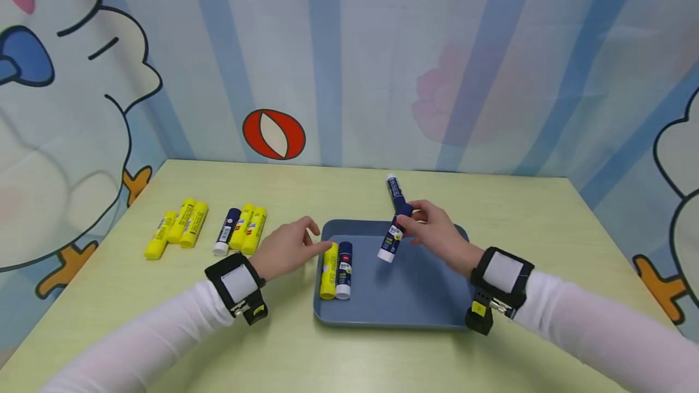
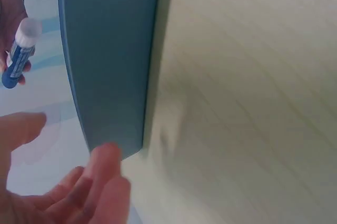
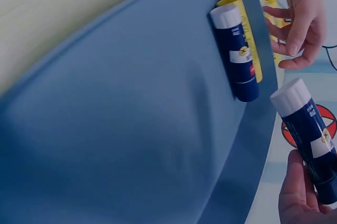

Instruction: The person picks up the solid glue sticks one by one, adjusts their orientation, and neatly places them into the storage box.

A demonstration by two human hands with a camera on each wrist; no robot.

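My right hand (image 1: pixel 438 232) pinches a navy glue stick (image 1: pixel 391 240) by its capped end, tilted, white base downward, above the blue-grey tray (image 1: pixel 406 314). In the right wrist view the held stick shows its label and white end. My left hand (image 1: pixel 289 247) holds nothing; its fingers are spread and loosely bent near the tray's left rim. A yellow glue stick (image 1: pixel 329 275) and a navy glue stick (image 3: pixel 235 53) lie side by side along the tray's left side. Just behind the held stick in the head view, another navy glue stick (image 1: pixel 394 186) lies beyond the tray.
Left of the tray, a navy glue stick (image 1: pixel 226 232) lies beside two yellow glue sticks (image 1: pixel 254 230). Farther left is a group of yellow glue sticks (image 1: pixel 193 224). A cartoon-printed backdrop (image 1: pixel 360 77) stands behind the pale wooden table (image 1: pixel 284 344).
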